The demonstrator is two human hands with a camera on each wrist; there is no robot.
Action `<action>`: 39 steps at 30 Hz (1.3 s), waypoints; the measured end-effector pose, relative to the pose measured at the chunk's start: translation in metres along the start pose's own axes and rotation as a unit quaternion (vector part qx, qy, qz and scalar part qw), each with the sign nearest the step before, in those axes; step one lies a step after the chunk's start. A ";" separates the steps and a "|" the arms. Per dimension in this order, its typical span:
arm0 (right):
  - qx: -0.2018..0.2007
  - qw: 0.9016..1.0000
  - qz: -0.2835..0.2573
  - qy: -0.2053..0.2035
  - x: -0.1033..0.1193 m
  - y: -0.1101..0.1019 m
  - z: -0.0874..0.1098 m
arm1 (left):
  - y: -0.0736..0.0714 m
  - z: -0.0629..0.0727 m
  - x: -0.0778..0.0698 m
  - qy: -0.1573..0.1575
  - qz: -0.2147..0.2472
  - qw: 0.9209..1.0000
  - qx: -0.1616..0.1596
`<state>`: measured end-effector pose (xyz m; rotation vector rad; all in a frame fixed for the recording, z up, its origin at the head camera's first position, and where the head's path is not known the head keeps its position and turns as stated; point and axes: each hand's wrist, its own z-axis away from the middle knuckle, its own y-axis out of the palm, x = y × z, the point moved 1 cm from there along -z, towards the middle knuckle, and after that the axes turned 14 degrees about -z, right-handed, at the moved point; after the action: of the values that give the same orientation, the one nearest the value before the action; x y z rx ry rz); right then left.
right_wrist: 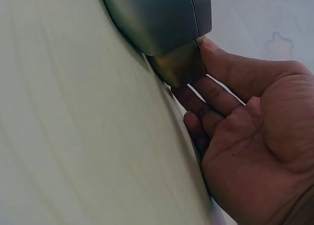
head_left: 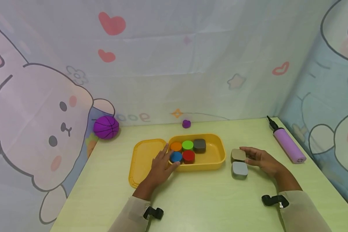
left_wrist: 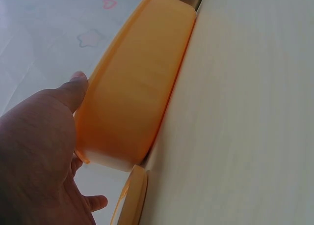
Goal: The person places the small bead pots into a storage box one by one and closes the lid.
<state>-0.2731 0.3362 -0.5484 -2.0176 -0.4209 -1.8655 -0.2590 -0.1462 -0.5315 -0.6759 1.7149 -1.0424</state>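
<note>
My left hand (head_left: 160, 167) rests at the left end of a yellow box (head_left: 216, 166), fingers spread over its corner and thumb at the front rim. In the left wrist view the thumb touches the box's orange-looking wall (left_wrist: 137, 82). Inside are orange (head_left: 176, 147), green (head_left: 187, 145), blue (head_left: 176, 157) and red (head_left: 188, 156) round pieces and a dark grey rounded-square piece (head_left: 199, 145). My right hand (head_left: 262, 160) holds a gold rounded-square piece (head_left: 238, 155) between thumb and fingers, right of the box. A silver rounded-square piece (head_left: 239, 169) stands just in front of it.
A yellow lid (head_left: 142, 161) lies flat left of the box, partly under my left hand. Farther left sits a purple basketball (head_left: 106, 127). A small purple object (head_left: 186, 123) is by the back wall. A lilac hand pump (head_left: 289, 145) lies along the table's right side.
</note>
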 end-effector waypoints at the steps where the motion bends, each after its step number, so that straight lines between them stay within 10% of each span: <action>1: 0.000 1.000 -0.001 -0.002 0.000 0.000 0.000 | 0.000 0.000 0.000 -0.001 -0.001 1.000 0.001; 26: -0.018 0.999 0.013 -0.029 0.003 0.004 -0.003 | -0.004 0.003 0.002 -0.008 0.002 1.000 0.002; 39: -0.014 0.992 -0.074 -0.099 0.015 0.005 -0.006 | 0.000 0.001 0.000 -0.003 -0.001 1.000 0.002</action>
<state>-0.2750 0.3283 -0.5336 -2.2557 -0.6171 -1.7661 -0.2583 -0.1465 -0.5315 -0.6783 1.7068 -1.0431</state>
